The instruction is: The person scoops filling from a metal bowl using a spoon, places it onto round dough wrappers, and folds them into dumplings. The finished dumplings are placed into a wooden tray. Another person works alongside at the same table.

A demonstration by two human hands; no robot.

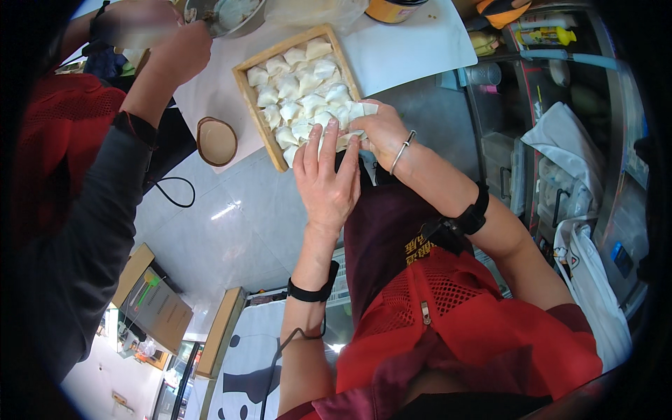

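A wooden tray (243,89) holds rows of white folded wontons (289,86), dusted with flour. My left hand (328,181) reaches over the tray's near side, fingers spread and fingertips touching the wontons there. What lies under its palm is hidden. At the tray's near right corner, my right hand (386,131) grips pale dough wrappers (369,108) between thumb and fingers. A metal bangle circles that wrist. Both my forearms carry black straps.
At left, another person's hand (181,52) works beside a metal bowl (231,18). A small brown-rimmed dish (216,142) sits near the edge of the white table (415,58). A dark tub (391,10) stands at the back. Glass-fronted shelving (504,121) flanks my right.
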